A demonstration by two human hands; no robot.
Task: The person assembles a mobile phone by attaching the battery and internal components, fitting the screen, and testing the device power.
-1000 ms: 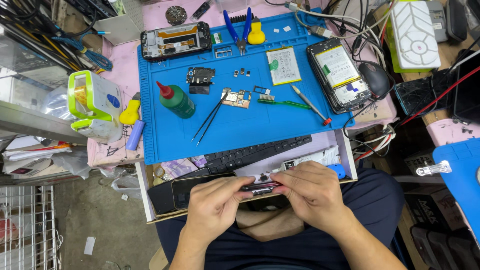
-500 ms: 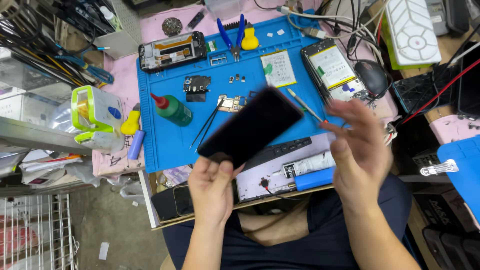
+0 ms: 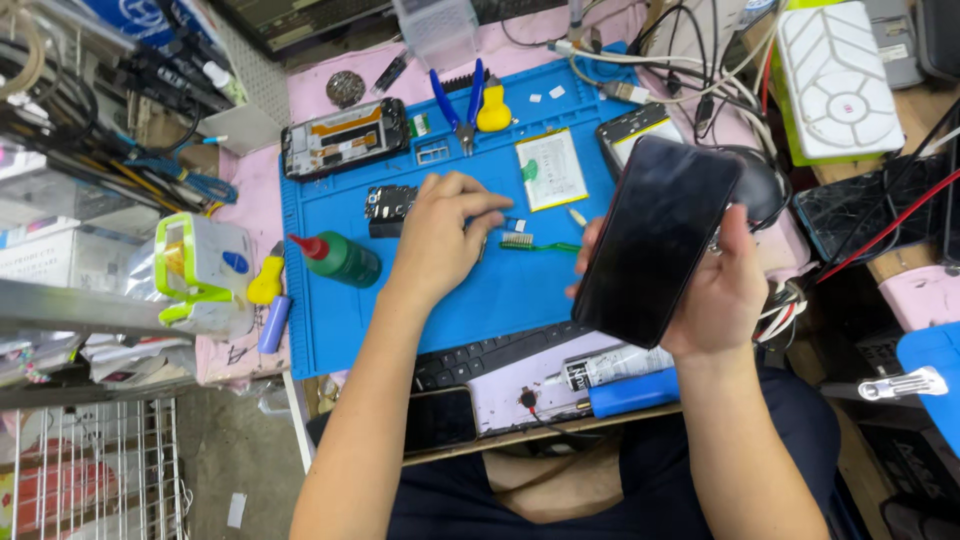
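Note:
My right hand [image 3: 725, 290] holds a black phone screen panel [image 3: 655, 240] tilted above the right side of the blue work mat [image 3: 330, 330]. My left hand [image 3: 440, 235] reaches onto the middle of the mat with curled fingers, the fingertips by a small white part [image 3: 519, 225] and above a green toothbrush [image 3: 535, 243]. What lies under that hand is hidden. A small black module [image 3: 386, 205] sits just left of its knuckles. An opened phone frame [image 3: 345, 135] lies at the mat's far left corner.
A green bottle with a red cap [image 3: 340, 258] stands left of my left hand. Blue pliers [image 3: 460, 100], a yellow tool [image 3: 493, 110] and a flat battery [image 3: 550, 168] lie at the back. Near me are a keyboard [image 3: 500, 352], a glue tube [image 3: 615, 365] and a dark phone [image 3: 440, 420].
The screen panel passed from my left hand to my right and moved right. My left hand let go and reached forward onto the mat.

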